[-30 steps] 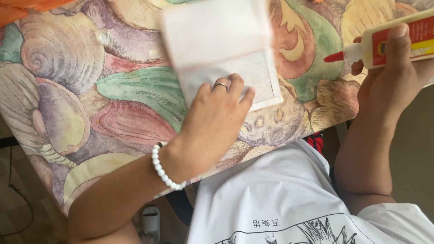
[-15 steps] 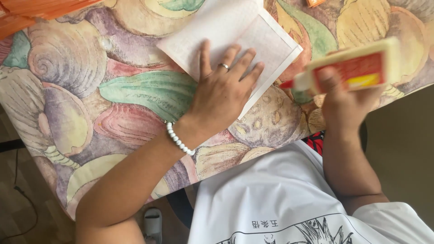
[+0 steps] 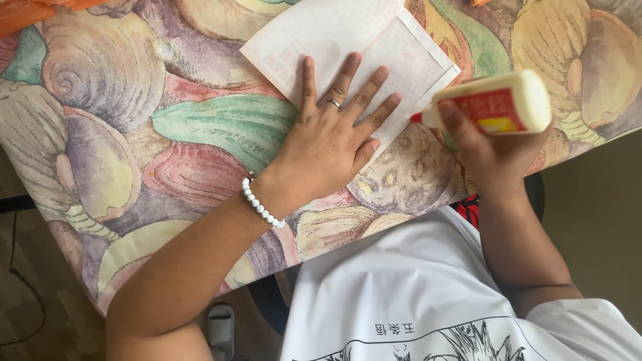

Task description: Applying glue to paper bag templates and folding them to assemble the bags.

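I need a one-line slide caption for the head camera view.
Left hand flat on white paper; right hand holds a glue bottle at its edge, over a patterned tablecloth.

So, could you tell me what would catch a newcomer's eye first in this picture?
Probably the left hand, spread flat on white folded paper at the top of a table covered in a colourful shell-patterned cloth. Beside it, the right hand grips a white glue bottle with a red label, its tip at the paper's edge.

Wht tee (image 3: pixel 428 287), bead bracelet (image 3: pixel 262 205) (w/ ring (image 3: pixel 334 103))
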